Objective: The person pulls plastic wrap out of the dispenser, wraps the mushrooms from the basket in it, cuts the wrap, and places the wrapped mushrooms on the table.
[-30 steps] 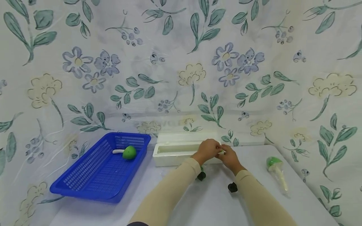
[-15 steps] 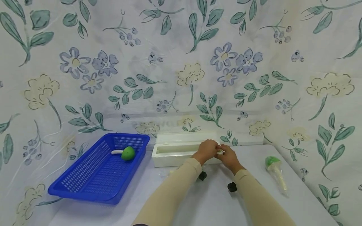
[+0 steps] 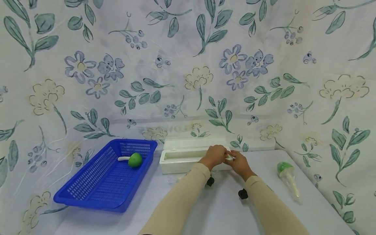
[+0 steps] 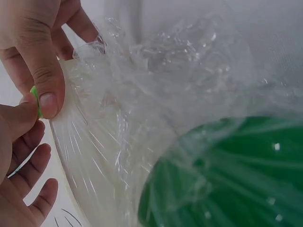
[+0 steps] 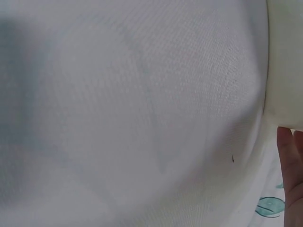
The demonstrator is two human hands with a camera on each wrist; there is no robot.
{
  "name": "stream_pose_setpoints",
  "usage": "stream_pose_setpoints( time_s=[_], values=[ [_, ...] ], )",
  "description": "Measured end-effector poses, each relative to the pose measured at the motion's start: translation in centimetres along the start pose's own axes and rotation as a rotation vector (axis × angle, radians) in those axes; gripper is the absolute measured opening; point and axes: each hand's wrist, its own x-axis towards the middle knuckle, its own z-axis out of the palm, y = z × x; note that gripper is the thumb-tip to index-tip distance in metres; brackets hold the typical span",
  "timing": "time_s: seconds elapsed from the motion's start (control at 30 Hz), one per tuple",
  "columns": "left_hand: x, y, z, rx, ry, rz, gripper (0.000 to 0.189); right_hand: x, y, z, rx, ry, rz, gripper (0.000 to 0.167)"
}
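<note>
A long white box (image 3: pixel 176 167), with its lid raised and a trough inside, stands at the table's far edge. At its right end my left hand (image 3: pixel 215 156) and right hand (image 3: pixel 241 164) meet. Both pinch a small bright green piece (image 4: pixel 37 101) there, thumb tips close together in the left wrist view. Clear plastic film (image 4: pixel 118 94) lies crumpled along the box front. Beneath my left wrist is a green round head (image 4: pixel 222 175) under film, mostly hidden by the arm in the head view. In the right wrist view, right fingertips (image 5: pixel 286 142) touch the box end.
At left stands a blue mesh basket (image 3: pixel 91 202) holding a green ball-headed thing (image 3: pixel 135 160) with a white handle. A similar green-headed thing (image 3: pixel 285 170), wrapped in clear film, lies at right. Black wrist cameras (image 3: pixel 242 194) hang below the wrists. Flowered cloth (image 3: pixel 188 98) hangs behind.
The hands stay at the box's right end, with only slight finger movement. The view shifts a little; basket, box and wrapped thing keep their places.
</note>
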Motion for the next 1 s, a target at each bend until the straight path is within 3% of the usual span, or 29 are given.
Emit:
stream_pose_setpoints(
  time_s=[0.6, 0.87, 1.0],
  values=[
    [-0.3, -0.5, -0.2, 0.056, -0.038, 0.017, 0.019, -0.4, -0.7, -0.3, -0.005, -0.018, -0.002, 0.065],
    [-0.8, -0.3, 0.1, 0.281, -0.020, 0.063, 0.027, -0.3, -0.5, -0.3, -0.028, -0.016, 0.009, 0.068],
    [-1.1, -0.1, 0.2, 0.339, -0.021, 0.066, 0.032, -0.2, -0.5, -0.2, -0.034, -0.018, 0.018, 0.066]
  ],
)
